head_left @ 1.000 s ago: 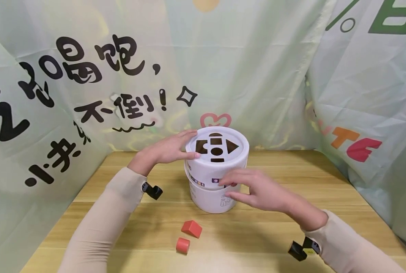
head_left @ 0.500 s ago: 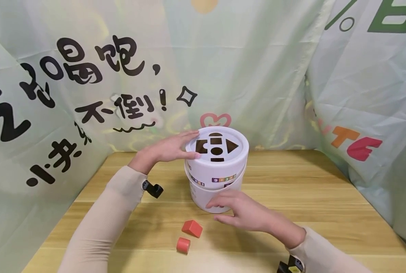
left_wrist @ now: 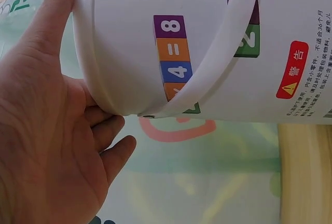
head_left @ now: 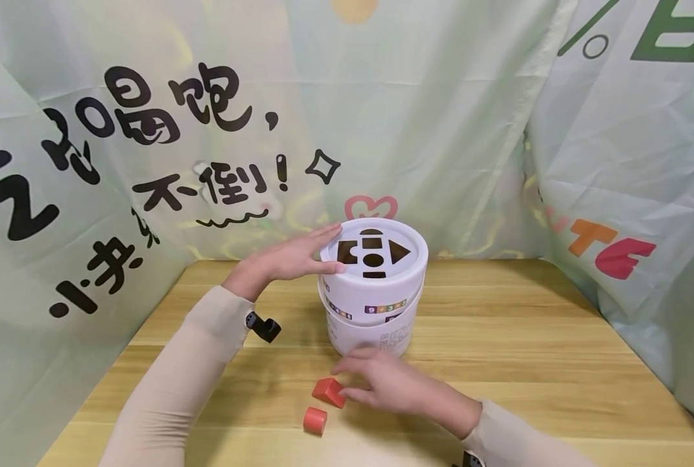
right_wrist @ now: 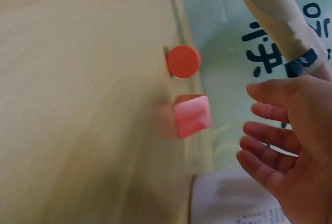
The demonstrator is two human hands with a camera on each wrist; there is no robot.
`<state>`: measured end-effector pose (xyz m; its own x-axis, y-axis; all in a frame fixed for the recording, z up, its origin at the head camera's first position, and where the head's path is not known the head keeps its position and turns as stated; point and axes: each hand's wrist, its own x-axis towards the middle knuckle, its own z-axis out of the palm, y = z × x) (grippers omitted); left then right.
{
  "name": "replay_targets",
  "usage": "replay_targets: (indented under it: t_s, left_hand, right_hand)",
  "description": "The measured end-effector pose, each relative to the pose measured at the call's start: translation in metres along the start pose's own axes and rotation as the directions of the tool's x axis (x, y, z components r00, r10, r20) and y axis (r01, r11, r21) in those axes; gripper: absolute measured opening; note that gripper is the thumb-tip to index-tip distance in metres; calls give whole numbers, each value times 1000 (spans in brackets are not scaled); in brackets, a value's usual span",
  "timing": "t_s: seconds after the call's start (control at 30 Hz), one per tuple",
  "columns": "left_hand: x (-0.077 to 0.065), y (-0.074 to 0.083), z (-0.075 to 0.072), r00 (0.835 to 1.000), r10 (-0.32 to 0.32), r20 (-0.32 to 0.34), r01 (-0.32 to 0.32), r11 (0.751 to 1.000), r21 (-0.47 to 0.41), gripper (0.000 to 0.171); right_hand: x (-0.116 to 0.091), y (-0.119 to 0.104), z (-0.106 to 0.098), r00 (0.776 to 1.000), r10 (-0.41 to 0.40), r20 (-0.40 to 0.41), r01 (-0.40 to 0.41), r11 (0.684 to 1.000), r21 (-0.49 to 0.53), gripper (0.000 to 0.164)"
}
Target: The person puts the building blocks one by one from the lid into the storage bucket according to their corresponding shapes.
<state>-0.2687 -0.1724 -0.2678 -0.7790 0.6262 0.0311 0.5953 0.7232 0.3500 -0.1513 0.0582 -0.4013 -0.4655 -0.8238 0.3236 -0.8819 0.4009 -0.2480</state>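
Note:
A white bucket [head_left: 370, 334] with a shape-hole lid [head_left: 402, 269] stands on the wooden table. My left hand [head_left: 291, 256] holds its left rim, the thumb on the near side and the fingers toward the far side; the left wrist view shows those fingers bent at the lid's edge. In front of the bucket lie a red prism-shaped block [head_left: 328, 392] and a red cylinder block [head_left: 314, 421]. My right hand [head_left: 390, 383] hovers beside the prism block, thumb and fingers apart, thumb tip overlapping its right edge. In the right wrist view a gap separates this hand [right_wrist: 295, 141] from the block [right_wrist: 192, 116].
Printed fabric walls [head_left: 440, 130] enclose the table at the back and sides. Bare wooden tabletop [head_left: 528, 337] stretches to the right of the bucket. A small black camera [head_left: 263, 326] is strapped to the left wrist.
My right hand has come down and leftward from the bucket's front to the prism block. The left hand stays at the rim; bucket and blocks keep their places.

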Motion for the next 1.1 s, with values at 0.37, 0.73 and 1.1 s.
replay_targets:
  t_s: [0.37,0.73,1.1]
  left_hand:
    - [0,1,3,1000,-7,-5,7,1000,-6,98]
    - [1,1,2,1000,-9,-4,9,1000,-13,98]
    - [2,-1,2,1000,-21,-12,20,999,-30,98]
  right_hand:
    - [12,-3,28,1000,-20,9,20,996,-82,21]
    - [16,-5,36,999,30,42,-24,992,-125,20]
    - [6,-2,30,999,12,44,-10,998,-56,26]
